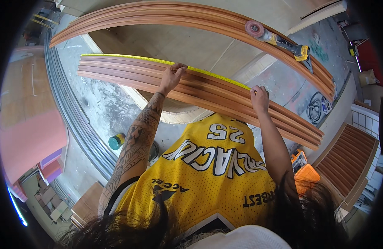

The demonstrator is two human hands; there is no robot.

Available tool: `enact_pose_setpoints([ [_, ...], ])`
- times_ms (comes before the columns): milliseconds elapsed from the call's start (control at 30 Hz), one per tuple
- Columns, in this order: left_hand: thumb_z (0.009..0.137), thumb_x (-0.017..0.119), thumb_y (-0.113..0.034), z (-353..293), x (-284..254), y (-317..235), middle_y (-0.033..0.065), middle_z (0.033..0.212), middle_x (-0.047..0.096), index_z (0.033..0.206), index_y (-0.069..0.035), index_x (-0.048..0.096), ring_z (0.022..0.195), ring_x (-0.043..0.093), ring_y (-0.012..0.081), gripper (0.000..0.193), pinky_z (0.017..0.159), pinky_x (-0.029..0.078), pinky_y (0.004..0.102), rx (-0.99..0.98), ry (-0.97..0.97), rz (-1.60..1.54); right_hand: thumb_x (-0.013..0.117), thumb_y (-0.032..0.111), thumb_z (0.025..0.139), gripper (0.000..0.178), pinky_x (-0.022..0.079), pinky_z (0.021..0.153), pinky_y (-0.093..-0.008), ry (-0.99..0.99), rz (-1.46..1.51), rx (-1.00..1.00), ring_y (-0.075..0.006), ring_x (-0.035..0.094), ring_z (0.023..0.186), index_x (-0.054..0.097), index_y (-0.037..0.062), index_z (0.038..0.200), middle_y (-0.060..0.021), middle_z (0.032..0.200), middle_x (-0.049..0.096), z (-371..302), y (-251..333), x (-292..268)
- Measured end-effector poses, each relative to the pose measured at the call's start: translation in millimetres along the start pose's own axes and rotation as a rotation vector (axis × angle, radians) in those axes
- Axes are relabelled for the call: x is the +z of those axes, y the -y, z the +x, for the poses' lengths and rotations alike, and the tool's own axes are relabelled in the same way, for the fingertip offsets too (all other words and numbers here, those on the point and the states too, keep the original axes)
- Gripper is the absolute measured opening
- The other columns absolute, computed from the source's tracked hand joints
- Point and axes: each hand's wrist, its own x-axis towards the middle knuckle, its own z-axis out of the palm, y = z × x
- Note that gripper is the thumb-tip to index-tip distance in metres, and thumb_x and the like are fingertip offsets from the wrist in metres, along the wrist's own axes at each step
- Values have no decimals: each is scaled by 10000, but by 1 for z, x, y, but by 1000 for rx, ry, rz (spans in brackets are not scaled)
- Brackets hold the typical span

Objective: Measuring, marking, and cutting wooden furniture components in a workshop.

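Note:
A long brown fluted wooden panel point(129, 72) lies across in front of me. A yellow measuring tape point(129, 58) runs along its far edge. My left hand point(173, 74) rests on the panel with its fingertips pinning the tape. Further right, my right hand point(259, 98) presses down on the tape's end at the panel's far edge. Both forearms reach up from below over my yellow jersey.
A second fluted panel point(166, 14) lies beyond, with a yellow angle grinder point(278, 40) resting on it. A green-lidded can point(116, 141) stands on the concrete floor at left. An orange tool case point(303, 170) and a slatted wooden panel point(345, 159) sit at right. A coiled cable point(318, 108) lies nearby.

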Motion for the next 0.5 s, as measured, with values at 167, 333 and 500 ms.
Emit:
enact_pose_setpoints([
  [167, 1024, 632, -178, 19, -7, 4, 134, 981, 786, 1161, -7, 702, 980, 764, 195, 230, 856, 589, 325, 58, -63, 107, 685, 268, 994, 143, 518, 946, -492, -13, -24, -26, -381, 635, 1057, 722, 147, 1061, -100, 1130, 673, 2, -19, 7],
  [333, 971, 700, -157, 17, -14, 11, 94, 950, 771, 1096, -12, 698, 904, 732, 167, 192, 844, 591, 327, 139, -45, 201, 689, 275, 994, 155, 520, 954, -496, -1, -40, 4, -385, 631, 1068, 730, 149, 1075, -99, 1140, 677, 1, -21, 10],
  [500, 953, 715, -154, 14, 6, 1, 87, 970, 769, 1081, -8, 702, 891, 719, 161, 195, 832, 585, 324, 151, 55, 201, 705, 251, 978, 137, 521, 927, -499, -59, -25, -18, -392, 641, 1019, 725, 135, 1047, -116, 1090, 679, -1, -22, 11],
])
